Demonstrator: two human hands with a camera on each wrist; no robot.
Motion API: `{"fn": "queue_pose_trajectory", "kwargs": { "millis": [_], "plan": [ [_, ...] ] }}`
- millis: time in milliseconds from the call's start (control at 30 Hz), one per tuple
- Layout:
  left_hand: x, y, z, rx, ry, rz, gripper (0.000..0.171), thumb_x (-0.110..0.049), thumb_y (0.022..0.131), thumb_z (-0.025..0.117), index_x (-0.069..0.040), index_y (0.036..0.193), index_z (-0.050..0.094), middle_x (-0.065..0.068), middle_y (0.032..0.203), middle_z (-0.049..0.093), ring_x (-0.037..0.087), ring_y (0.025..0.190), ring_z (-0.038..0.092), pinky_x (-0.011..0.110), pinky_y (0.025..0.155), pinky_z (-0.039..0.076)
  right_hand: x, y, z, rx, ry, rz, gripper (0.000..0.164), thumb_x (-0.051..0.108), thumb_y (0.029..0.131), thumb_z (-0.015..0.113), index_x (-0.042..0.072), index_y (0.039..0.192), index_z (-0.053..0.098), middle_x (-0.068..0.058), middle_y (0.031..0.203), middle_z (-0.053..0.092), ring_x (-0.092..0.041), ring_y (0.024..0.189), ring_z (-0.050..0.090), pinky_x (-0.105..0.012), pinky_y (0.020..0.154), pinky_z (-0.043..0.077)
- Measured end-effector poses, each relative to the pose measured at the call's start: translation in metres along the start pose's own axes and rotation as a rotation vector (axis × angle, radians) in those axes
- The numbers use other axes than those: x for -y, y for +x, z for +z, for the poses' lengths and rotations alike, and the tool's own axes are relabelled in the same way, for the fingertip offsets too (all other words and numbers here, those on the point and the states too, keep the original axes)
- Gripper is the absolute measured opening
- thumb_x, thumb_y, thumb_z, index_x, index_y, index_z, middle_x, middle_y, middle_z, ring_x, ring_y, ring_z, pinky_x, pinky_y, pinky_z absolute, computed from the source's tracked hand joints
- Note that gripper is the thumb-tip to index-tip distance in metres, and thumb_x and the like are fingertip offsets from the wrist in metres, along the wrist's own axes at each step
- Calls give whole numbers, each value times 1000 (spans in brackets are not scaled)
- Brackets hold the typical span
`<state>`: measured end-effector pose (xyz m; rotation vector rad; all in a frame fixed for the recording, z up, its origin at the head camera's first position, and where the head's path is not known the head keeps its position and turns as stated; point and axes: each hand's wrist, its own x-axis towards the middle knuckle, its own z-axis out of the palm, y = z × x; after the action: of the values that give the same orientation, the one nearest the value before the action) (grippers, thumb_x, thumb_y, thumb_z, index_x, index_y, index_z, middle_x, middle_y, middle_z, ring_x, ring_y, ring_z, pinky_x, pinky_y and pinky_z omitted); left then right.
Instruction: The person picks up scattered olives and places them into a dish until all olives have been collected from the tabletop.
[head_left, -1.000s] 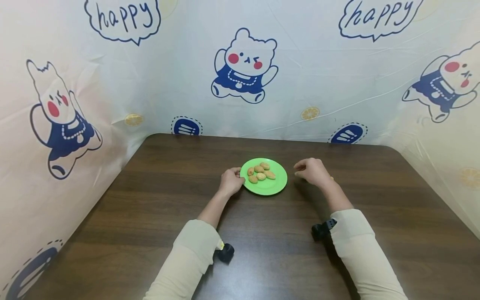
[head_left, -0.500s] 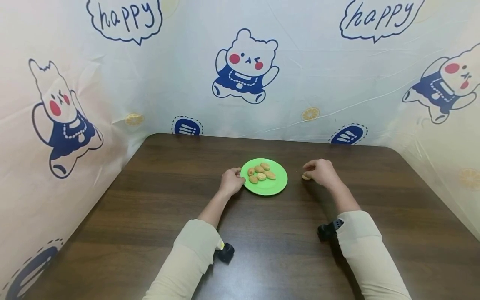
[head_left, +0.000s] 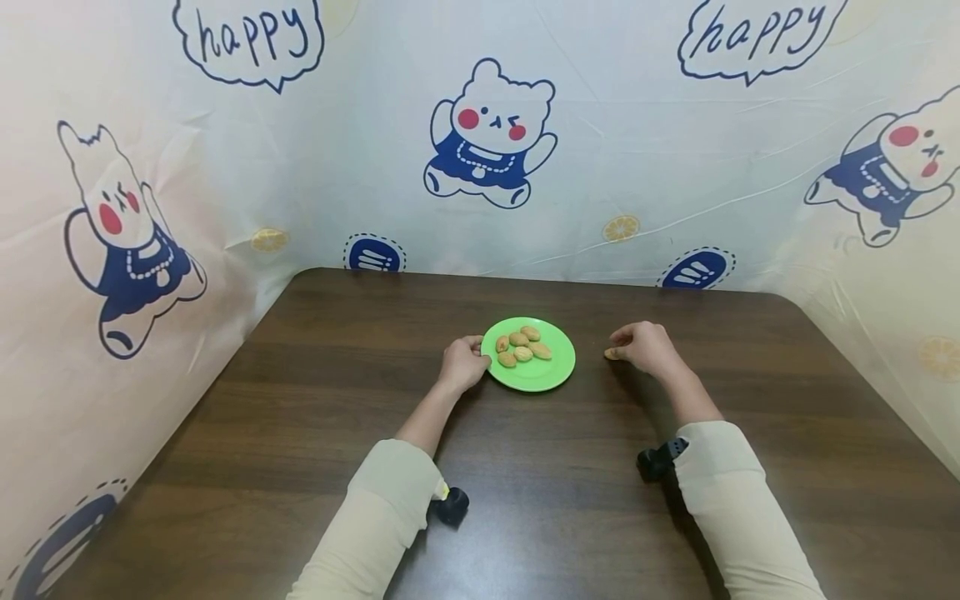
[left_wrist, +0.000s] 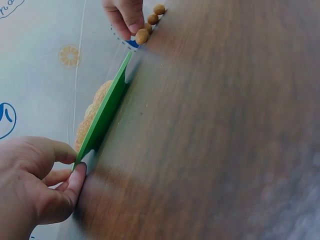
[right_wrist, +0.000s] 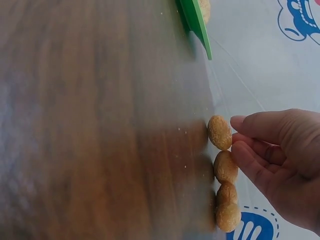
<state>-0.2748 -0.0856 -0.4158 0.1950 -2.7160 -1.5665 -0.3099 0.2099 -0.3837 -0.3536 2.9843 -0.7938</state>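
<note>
A round green plate (head_left: 557,373) lies on the brown table and bears several tan, wrinkled, oval nuts in their shells (head_left: 522,353). My left hand (head_left: 462,365) pinches the plate's left rim; the left wrist view shows the thumb below it and fingers above. To the right of the plate, my right hand (head_left: 642,346) reaches down to a single nut (right_wrist: 220,132) on the table. Its thumb and fingertips are spread close above that nut, and whether they touch it is unclear. More nuts (right_wrist: 226,167) line up beyond, mostly hidden under the hand in the head view.
The dark wooden tabletop (head_left: 525,483) stretches out to both sides and toward me. Behind it hangs a pale curtain (head_left: 337,150) printed with cartoon bears. A small black camera (head_left: 450,507) sits at the left cuff, another black camera (head_left: 660,461) at the right one.
My right hand has shifted right, away from the plate, and come down at the nut, which now shows under its fingertips. The left hand and the plate stay put.
</note>
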Motion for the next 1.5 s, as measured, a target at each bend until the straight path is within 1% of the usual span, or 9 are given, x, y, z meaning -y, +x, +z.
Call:
{"fn": "queue_pose_trajectory", "kwargs": {
  "millis": [167, 300, 567, 867, 1500],
  "plan": [
    [-1, -1, 0, -2, 6, 2, 44, -1, 85, 55, 2, 129, 52, 10, 104, 59, 20, 96, 54, 30, 79, 47, -1, 0, 1, 8, -19, 10, 33, 19, 83, 70, -6, 104, 66, -16, 95, 66, -30, 92, 58, -43, 80, 46],
    [-2, -1, -1, -4, 8, 1, 44, -2, 85, 55, 2, 129, 52, 11, 105, 59, 21, 97, 53, 31, 79, 46, -1, 0, 2, 2, -38, -2, 32, 18, 83, 69, -7, 103, 66, -17, 95, 66, -31, 92, 59, -44, 80, 46],
    [-1, -1, 0, -4, 5, 1, 43, -1, 86, 55, 2, 128, 52, 11, 105, 59, 20, 97, 54, 30, 79, 47, 4, 1, 5, 1, -78, -37, 21, 9, 82, 68, -7, 96, 69, -15, 88, 67, -29, 85, 59, -42, 77, 47],
    [-1, -1, 0, 1, -5, 3, 44, -1, 85, 55, 2, 129, 51, 11, 106, 59, 21, 97, 54, 31, 79, 47, 4, 3, 7, 1, -120, -54, 16, 9, 82, 68, -4, 90, 71, -12, 83, 67, -28, 81, 58, -41, 76, 46],
    [0, 0, 1, 1, -5, -1, 44, -2, 85, 55, 1, 129, 51, 10, 105, 59, 20, 97, 53, 30, 78, 47, 3, 3, 8, -17, -110, -75, 16, 13, 82, 69, -2, 86, 71, -9, 79, 66, -24, 75, 58, -39, 71, 47]
  ]
}}
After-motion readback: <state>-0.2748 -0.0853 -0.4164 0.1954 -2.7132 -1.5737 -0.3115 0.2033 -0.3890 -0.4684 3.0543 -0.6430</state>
